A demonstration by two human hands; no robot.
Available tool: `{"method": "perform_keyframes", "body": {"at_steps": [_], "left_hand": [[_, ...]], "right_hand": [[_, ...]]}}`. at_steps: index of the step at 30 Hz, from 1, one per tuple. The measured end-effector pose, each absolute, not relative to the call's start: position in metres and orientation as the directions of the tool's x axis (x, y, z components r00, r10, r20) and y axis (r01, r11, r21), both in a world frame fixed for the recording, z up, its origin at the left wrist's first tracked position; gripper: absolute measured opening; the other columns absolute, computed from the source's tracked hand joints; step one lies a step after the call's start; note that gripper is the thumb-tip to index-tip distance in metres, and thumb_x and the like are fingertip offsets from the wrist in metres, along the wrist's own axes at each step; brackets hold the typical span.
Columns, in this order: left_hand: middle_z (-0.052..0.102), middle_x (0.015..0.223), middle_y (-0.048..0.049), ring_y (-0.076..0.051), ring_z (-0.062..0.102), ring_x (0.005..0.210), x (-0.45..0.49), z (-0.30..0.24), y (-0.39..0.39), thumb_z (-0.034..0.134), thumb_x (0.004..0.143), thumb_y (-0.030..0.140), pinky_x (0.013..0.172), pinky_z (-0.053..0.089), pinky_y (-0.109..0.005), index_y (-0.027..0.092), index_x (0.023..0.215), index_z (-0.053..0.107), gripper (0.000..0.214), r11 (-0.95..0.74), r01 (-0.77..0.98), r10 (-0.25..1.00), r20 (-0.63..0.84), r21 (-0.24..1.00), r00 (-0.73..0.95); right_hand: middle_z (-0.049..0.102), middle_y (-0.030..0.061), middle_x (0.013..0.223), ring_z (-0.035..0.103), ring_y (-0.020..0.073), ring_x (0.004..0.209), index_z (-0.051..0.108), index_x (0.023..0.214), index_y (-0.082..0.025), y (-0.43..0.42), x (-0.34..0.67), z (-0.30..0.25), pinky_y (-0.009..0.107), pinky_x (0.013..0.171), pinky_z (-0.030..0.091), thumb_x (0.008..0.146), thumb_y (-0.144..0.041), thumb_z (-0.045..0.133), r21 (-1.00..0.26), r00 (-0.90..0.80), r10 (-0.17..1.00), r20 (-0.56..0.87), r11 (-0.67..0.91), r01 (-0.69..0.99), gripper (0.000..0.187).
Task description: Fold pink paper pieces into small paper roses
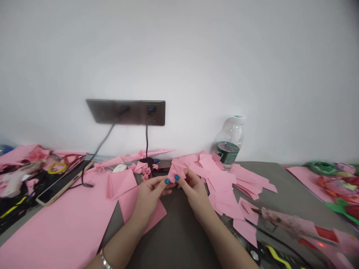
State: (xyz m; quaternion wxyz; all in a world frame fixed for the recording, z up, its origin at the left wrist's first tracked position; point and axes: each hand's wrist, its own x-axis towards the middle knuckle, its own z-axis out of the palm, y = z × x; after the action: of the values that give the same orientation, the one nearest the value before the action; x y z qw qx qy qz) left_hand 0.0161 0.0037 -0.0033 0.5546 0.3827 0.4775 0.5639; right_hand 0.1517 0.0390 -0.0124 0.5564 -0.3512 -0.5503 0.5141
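Observation:
My left hand [150, 194] and my right hand [195, 188] meet over the grey table [179, 239], both pinching one small folded pink paper piece [176, 171] between thumb and fingers. The nails are painted blue. A bracelet sits on my left wrist. Just beyond the hands lies a heap of cut pink paper squares [221, 179]. Small folded pink paper flowers [144, 169] lie behind the hands near the wall.
A large pink sheet [61, 224] covers the table's left side, with a phone [63, 183] and scissors [66, 162] beyond it. A plastic water bottle [230, 142] stands by the wall. Cables hang from a dark wall socket [126, 112]. Coloured craft packs [333, 183] lie far right.

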Motion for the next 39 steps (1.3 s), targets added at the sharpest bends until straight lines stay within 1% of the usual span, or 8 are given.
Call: {"method": "perform_keyframes", "body": {"at_steps": [7,13,19,22,26,32,36,39], "left_hand": [[0.079,0.093,-0.0130,-0.026,0.075,0.085,0.0167,-0.0039,0.0042,0.077,0.072,0.041,0.072,0.058,-0.031,0.015,0.091,0.078,0.033,0.076,-0.288,0.988,-0.111,0.955,-0.110],[0.079,0.085,-0.0121,-0.026,0.075,0.080,0.0146,-0.0035,0.0050,0.082,0.067,0.039,0.070,0.059,-0.031,0.013,0.087,0.078,0.033,0.096,-0.221,0.986,-0.123,0.971,-0.114],[0.078,0.074,-0.0104,-0.024,0.074,0.075,0.0149,-0.0009,0.0060,0.083,0.063,0.042,0.068,0.058,-0.030,0.013,0.080,0.078,0.034,0.104,-0.216,0.981,-0.136,0.971,-0.137],[0.077,0.071,-0.0078,-0.022,0.073,0.072,0.0171,0.0001,0.0054,0.083,0.063,0.041,0.067,0.057,-0.028,0.014,0.076,0.075,0.031,0.088,-0.185,0.986,-0.112,0.979,-0.123],[0.074,0.072,-0.0048,-0.020,0.071,0.072,0.0187,0.0004,0.0037,0.080,0.066,0.039,0.065,0.056,-0.027,0.016,0.074,0.072,0.026,0.039,-0.164,0.992,-0.057,0.986,-0.110],[0.071,0.069,-0.0036,-0.019,0.069,0.071,0.0194,0.0024,0.0032,0.081,0.064,0.036,0.066,0.056,-0.027,0.016,0.070,0.069,0.024,0.055,-0.160,0.993,-0.070,0.986,-0.091],[0.064,0.064,0.0009,-0.016,0.064,0.066,0.0198,0.0021,0.0034,0.080,0.065,0.038,0.061,0.054,-0.024,0.017,0.065,0.065,0.027,0.009,-0.178,0.995,-0.027,0.984,-0.099],[0.065,0.067,0.0000,-0.017,0.064,0.069,0.0188,-0.0002,0.0035,0.078,0.068,0.039,0.063,0.055,-0.025,0.017,0.069,0.068,0.024,0.000,-0.164,0.997,-0.013,0.986,-0.080]], "right_hand": [[0.052,-0.0019,0.062,0.047,0.0138,0.059,0.056,0.068,-0.020,0.0392,0.1522,-0.0151,0.025,0.057,0.042,0.080,-0.046,0.067,-0.956,-0.150,0.953,0.263,0.236,-0.177,0.031],[0.057,-0.0002,0.066,0.051,0.0151,0.062,0.059,0.070,-0.020,0.0376,0.1513,-0.0175,0.026,0.058,0.043,0.081,-0.045,0.067,-0.963,-0.189,0.950,0.247,0.218,-0.160,0.028],[0.059,0.0003,0.071,0.054,0.0150,0.063,0.062,0.081,-0.020,0.0360,0.1514,-0.0128,0.026,0.058,0.044,0.080,-0.049,0.067,-0.960,-0.180,0.952,0.247,0.216,-0.177,0.030],[0.058,-0.0002,0.067,0.052,0.0146,0.061,0.063,0.075,-0.019,0.0367,0.1521,-0.0126,0.026,0.058,0.043,0.081,-0.049,0.066,-0.964,-0.151,0.958,0.242,0.220,-0.151,0.031],[0.056,-0.0012,0.062,0.051,0.0151,0.059,0.060,0.069,-0.020,0.0375,0.1527,-0.0154,0.027,0.056,0.044,0.078,-0.051,0.069,-0.966,-0.152,0.965,0.216,0.188,-0.175,0.033],[0.053,-0.0017,0.061,0.049,0.0141,0.058,0.055,0.066,-0.020,0.0369,0.1532,-0.0175,0.026,0.056,0.041,0.080,-0.052,0.067,-0.966,-0.170,0.962,0.212,0.180,-0.184,0.037],[0.048,-0.0028,0.061,0.045,0.0133,0.057,0.051,0.066,-0.021,0.0362,0.1521,-0.0170,0.025,0.054,0.039,0.081,-0.054,0.066,-0.959,-0.196,0.951,0.241,0.202,-0.197,0.039],[0.048,-0.0028,0.062,0.043,0.0126,0.057,0.052,0.066,-0.020,0.0357,0.1516,-0.0164,0.025,0.054,0.037,0.082,-0.053,0.065,-0.955,-0.219,0.941,0.257,0.213,-0.205,0.038]]}}
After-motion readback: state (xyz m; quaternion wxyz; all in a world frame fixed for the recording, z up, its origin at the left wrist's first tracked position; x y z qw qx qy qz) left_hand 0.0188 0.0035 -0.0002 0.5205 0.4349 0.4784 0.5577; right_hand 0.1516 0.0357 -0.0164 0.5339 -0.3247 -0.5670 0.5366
